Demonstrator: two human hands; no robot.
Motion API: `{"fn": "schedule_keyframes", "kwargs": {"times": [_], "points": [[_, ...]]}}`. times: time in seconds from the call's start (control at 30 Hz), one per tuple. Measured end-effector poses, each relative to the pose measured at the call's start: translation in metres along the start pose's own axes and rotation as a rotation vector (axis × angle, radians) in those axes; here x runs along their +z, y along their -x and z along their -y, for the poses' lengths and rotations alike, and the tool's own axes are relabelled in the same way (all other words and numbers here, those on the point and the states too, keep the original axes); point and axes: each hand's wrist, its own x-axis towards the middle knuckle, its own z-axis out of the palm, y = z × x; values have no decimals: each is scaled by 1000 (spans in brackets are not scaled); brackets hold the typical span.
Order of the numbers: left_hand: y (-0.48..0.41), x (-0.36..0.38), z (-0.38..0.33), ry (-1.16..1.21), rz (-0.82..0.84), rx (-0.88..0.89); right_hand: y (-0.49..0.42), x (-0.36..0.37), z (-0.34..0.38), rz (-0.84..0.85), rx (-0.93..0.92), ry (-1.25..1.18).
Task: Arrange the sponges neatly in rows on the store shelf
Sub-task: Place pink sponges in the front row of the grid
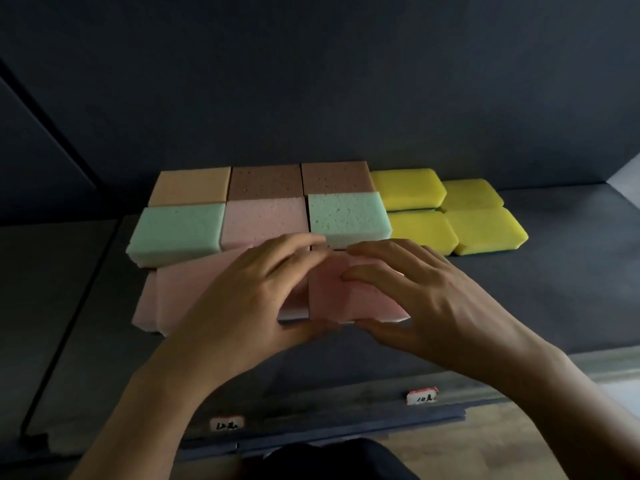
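The left grip (242, 299) and right grip (426, 299) both clasp the pink sponge (346, 292), thumbs at its front edge. It lies flat on the shelf (554, 271), just in front of the green sponge (348, 216), with its long axis running left to right.

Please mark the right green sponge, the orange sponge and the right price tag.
right green sponge (346, 214), head view, top face.
orange sponge (190, 187), head view, top face.
right price tag (421, 396), head view, centre.

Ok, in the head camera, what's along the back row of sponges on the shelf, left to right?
Tan rectangular foam sponge → left brown porous sponge → right brown porous sponge → inner yellow rounded sponge → outer yellow rounded sponge.
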Motion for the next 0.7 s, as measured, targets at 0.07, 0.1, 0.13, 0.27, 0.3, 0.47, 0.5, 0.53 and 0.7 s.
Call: {"fn": "schedule_keyframes", "kwargs": {"times": [0.07, 0.1, 0.13, 0.27, 0.3, 0.47, 0.5, 0.53, 0.7], "points": [[-3, -4, 8, -39, -4, 10, 0, 0, -2, 1, 11, 19], [-4, -5, 12, -52, -7, 13, 0, 1, -3, 4, 16, 34], [-5, -7, 15, -65, -8, 11, 0, 1, -3, 6, 21, 47], [-10, -12, 25, -104, -10, -7, -4, 0, -4, -3, 33, 40], [-12, -12, 27, -114, -11, -10, -5, 0, -4, -6, 36, 37], [-19, -13, 34, -166, -26, -53, -14, 0, -7, 7, 48, 41], [-20, -12, 36, -174, -39, -55, -15, 0, -7, 13, 49, 45], [-22, -12, 37, -181, -53, -58, -16, 1, -8, 19, 52, 47], [-27, -10, 42, -180, -79, -86, -17, 2, -10, 38, 63, 48]]}}
